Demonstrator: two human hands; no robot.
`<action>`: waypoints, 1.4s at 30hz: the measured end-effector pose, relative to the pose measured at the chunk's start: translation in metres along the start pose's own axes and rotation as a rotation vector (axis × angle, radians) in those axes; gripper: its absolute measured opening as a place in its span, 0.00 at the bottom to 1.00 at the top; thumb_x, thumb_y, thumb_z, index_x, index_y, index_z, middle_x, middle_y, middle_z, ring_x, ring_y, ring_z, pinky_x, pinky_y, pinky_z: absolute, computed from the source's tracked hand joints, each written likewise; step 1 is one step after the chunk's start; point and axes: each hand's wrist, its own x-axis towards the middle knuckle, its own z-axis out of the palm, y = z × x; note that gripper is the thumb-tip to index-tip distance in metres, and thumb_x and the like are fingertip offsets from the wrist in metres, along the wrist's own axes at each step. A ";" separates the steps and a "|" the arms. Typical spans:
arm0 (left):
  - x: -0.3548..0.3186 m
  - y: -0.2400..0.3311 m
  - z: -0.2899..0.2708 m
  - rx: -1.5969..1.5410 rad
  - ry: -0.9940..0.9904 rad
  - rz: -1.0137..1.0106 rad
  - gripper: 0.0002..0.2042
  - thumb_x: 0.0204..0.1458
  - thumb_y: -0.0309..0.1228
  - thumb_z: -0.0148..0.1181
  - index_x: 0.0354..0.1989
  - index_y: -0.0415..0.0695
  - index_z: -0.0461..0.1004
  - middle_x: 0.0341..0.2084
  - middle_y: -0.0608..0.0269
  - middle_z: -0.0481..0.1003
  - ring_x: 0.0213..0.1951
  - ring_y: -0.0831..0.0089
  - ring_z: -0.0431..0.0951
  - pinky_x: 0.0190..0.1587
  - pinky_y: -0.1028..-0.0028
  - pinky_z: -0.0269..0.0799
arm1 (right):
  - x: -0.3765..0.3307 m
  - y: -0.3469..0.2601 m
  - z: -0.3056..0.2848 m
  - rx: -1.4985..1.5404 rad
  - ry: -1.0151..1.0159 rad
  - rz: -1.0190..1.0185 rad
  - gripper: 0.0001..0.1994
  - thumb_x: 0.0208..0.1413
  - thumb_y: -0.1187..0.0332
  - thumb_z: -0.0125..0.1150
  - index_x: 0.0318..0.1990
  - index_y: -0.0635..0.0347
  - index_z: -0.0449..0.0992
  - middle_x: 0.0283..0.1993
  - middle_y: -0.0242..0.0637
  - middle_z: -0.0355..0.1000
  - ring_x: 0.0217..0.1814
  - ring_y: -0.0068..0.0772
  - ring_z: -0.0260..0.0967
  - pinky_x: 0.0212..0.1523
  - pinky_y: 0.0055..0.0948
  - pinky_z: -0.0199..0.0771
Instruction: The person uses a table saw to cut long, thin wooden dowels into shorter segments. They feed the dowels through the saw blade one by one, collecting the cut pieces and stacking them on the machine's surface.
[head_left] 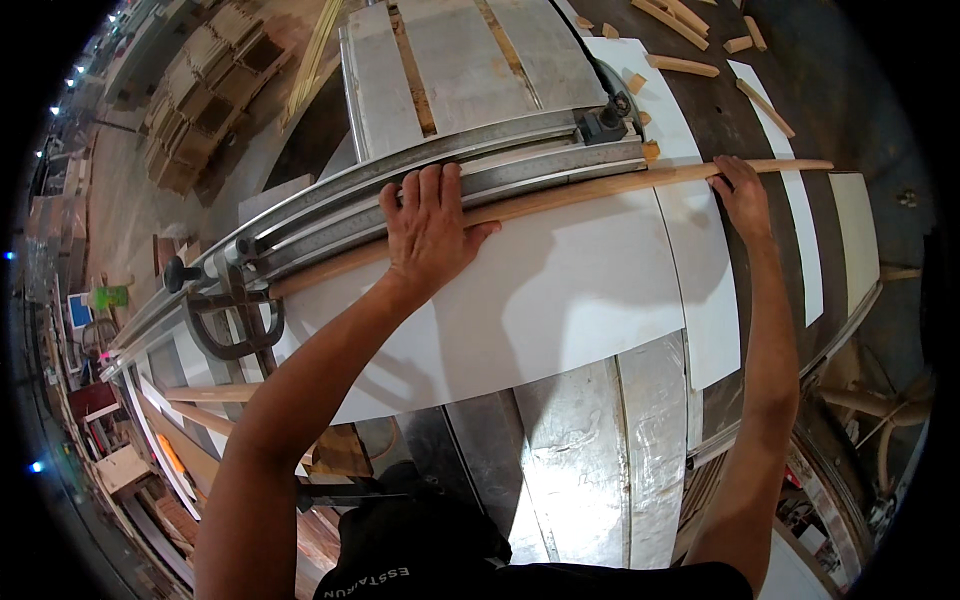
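A long, slightly bowed wooden strip (590, 194) lies along the near side of a metal fence (545, 172). My left hand (425, 230) lies over the strip and fence, its fingers reaching onto the rail and its thumb stretched along the strip's near side. Farther right, my right hand (745, 195) pinches the strip, with the fingertips over its far edge. The strip's right end extends past that hand. Its left end sits beside a dark C-clamp (276, 325) fixed at the fence. Beneath it is a white sheet (580, 285) on the machine table.
A metal saw table (460, 65) with slots stands beyond the fence. At its right is a dark fitting (606, 122). Wood offcuts (683, 65) lie scattered at the far right. Stacked boards (195, 105) stand on the floor at far left. A bare metal surface (570, 450) is nearest me.
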 end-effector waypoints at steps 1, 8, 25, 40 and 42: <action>0.000 -0.001 0.000 0.000 0.000 0.003 0.42 0.38 0.56 0.73 0.56 0.39 0.66 0.45 0.59 0.67 0.48 0.63 0.66 0.53 0.55 0.54 | 0.000 0.000 0.000 0.000 -0.004 -0.001 0.21 0.57 0.63 0.66 0.57 0.61 0.77 0.60 0.47 0.73 0.67 0.49 0.65 0.67 0.43 0.66; 0.000 0.000 0.000 -0.016 -0.002 -0.004 0.41 0.38 0.55 0.73 0.56 0.39 0.66 0.45 0.59 0.68 0.48 0.62 0.66 0.53 0.55 0.54 | 0.001 -0.003 -0.002 0.022 -0.025 0.012 0.21 0.56 0.65 0.67 0.56 0.62 0.77 0.61 0.47 0.73 0.68 0.49 0.65 0.67 0.42 0.66; 0.001 -0.001 0.002 -0.003 -0.028 -0.025 0.43 0.34 0.56 0.75 0.55 0.41 0.66 0.47 0.58 0.68 0.51 0.61 0.67 0.55 0.55 0.55 | 0.002 0.005 0.005 0.028 0.007 -0.010 0.20 0.56 0.65 0.66 0.55 0.63 0.77 0.60 0.48 0.73 0.68 0.52 0.64 0.67 0.43 0.65; 0.000 -0.002 0.001 0.003 -0.007 -0.021 0.45 0.35 0.60 0.73 0.57 0.41 0.66 0.47 0.58 0.68 0.52 0.60 0.66 0.56 0.55 0.54 | -0.003 0.001 0.001 0.008 0.012 -0.005 0.20 0.54 0.67 0.68 0.54 0.63 0.77 0.58 0.48 0.74 0.66 0.51 0.67 0.65 0.43 0.68; -0.001 -0.003 0.000 0.001 0.004 -0.020 0.44 0.36 0.59 0.73 0.57 0.41 0.66 0.47 0.58 0.68 0.52 0.59 0.66 0.56 0.55 0.54 | -0.004 -0.004 0.000 0.019 0.013 0.009 0.21 0.54 0.66 0.69 0.54 0.63 0.77 0.59 0.48 0.74 0.66 0.50 0.67 0.65 0.43 0.68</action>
